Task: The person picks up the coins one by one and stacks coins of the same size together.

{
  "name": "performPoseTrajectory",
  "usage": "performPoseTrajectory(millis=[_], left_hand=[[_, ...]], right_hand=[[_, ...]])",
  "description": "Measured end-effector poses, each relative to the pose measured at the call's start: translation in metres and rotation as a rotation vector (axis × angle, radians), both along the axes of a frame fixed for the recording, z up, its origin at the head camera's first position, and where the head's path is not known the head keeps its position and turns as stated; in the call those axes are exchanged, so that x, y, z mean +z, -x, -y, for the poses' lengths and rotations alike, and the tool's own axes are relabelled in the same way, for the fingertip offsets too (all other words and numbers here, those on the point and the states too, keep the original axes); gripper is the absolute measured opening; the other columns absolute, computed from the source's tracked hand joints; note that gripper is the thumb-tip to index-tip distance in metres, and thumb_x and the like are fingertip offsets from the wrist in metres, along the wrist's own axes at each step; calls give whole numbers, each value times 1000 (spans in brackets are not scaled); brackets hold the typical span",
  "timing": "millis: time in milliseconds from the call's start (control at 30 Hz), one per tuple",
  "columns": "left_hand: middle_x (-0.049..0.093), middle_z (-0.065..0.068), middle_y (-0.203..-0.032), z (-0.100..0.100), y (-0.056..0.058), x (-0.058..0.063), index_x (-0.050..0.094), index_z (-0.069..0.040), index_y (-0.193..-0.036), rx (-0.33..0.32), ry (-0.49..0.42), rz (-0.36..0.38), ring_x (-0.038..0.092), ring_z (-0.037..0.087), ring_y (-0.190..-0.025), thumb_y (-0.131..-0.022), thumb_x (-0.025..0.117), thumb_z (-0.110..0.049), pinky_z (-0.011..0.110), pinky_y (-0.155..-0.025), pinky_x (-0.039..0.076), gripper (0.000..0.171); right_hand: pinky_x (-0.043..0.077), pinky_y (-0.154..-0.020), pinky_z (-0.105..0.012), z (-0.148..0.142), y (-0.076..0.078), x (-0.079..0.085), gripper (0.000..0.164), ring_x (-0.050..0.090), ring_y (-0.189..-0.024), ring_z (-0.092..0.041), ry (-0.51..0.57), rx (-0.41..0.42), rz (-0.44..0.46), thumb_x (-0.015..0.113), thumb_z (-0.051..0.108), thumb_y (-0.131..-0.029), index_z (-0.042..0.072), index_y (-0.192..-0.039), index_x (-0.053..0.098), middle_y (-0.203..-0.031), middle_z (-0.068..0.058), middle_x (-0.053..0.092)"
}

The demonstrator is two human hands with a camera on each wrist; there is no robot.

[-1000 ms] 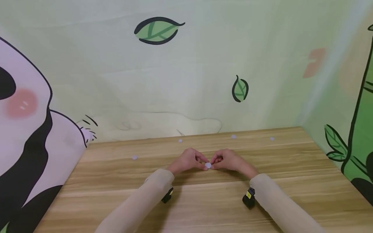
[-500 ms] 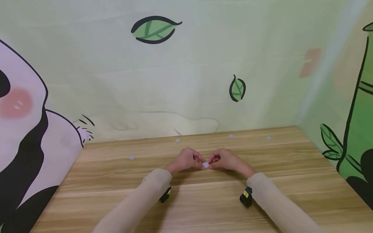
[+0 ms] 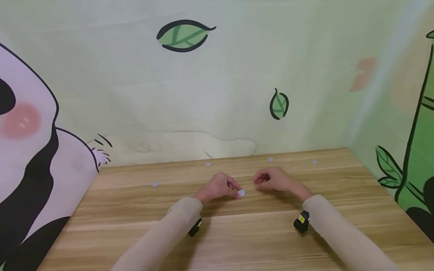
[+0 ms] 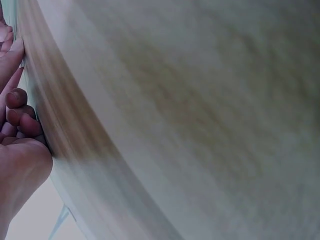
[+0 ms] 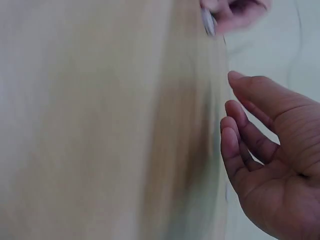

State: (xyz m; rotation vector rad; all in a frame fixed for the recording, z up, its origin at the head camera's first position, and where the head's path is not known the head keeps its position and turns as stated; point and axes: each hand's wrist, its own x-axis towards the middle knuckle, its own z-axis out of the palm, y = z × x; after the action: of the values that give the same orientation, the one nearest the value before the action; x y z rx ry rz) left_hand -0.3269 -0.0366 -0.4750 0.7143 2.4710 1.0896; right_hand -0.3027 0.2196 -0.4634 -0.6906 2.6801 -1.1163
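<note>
At the middle of the table (image 3: 244,241), my left hand (image 3: 217,187) pinches a small pale round disc (image 3: 241,193) between thumb and fingertips. The same disc (image 5: 208,21) shows edge-on at the top of the right wrist view. My right hand (image 3: 276,180) is a short way to the right of the disc, apart from it. In the right wrist view, thumb and loosely bent fingers of the right hand (image 5: 275,150) stand apart with nothing between them. The left wrist view catches the curled fingers of the left hand (image 4: 20,115); the disc cannot be made out there.
More pale discs lie along the back of the table: one at the left (image 3: 155,184), one near the back edge (image 3: 208,164), another disc (image 3: 270,159) behind my right hand, and a disc (image 3: 314,162) further right. A printed cloth backdrop (image 3: 220,82) rises behind the table.
My right hand has let go of the disc and moved right, away from it. The left hand still holds the disc in about the same place.
</note>
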Motion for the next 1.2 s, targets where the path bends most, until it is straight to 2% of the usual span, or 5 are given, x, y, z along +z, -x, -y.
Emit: performPoseTrajectory(millis=[200, 300, 433, 733, 1200], left_hand=[[66, -9, -74, -2, -1, 2, 82, -12, -90, 15, 6, 8, 47, 6, -69, -76, 91, -15, 19, -58, 35, 16], [66, -8, -75, -2, -1, 0, 82, -12, -89, 29, 4, 26, 47, 6, -70, -76, 91, -14, 19, -59, 36, 17], [65, -8, -74, -2, -1, 0, 82, -11, -89, 27, 5, 20, 47, 6, -70, -75, 91, -14, 19, -58, 36, 17], [64, -8, -73, -3, -1, 2, 82, -11, -90, 29, 5, 29, 46, 6, -69, -76, 91, -14, 19, -58, 35, 17], [64, -9, -73, -3, 0, 3, 82, -11, -88, 23, 15, 29, 45, 6, -68, -76, 91, -14, 19, -57, 34, 15]], right_hand=[[53, -82, -30, -32, 15, 15, 22, 63, -92, -17, -37, -43, 12, 74, 11, -94, 2, -114, 72, -100, -4, 70], [53, -85, -32, -41, 19, 20, 26, 64, -98, -20, -31, -57, -4, 73, 10, -95, -1, -118, 70, -106, -10, 72], [52, -89, -34, -50, 26, 20, 29, 65, -102, -23, -32, -100, -22, 71, 14, -96, -2, -121, 68, -112, -13, 72], [50, -88, -37, -61, 31, 19, 30, 63, -101, -24, -50, -168, -34, 71, 17, -97, 0, -122, 69, -111, -11, 72], [48, -80, -33, -67, 36, 19, 30, 58, -92, -21, -41, -228, -27, 72, 18, -96, -1, -119, 70, -103, -11, 69]])
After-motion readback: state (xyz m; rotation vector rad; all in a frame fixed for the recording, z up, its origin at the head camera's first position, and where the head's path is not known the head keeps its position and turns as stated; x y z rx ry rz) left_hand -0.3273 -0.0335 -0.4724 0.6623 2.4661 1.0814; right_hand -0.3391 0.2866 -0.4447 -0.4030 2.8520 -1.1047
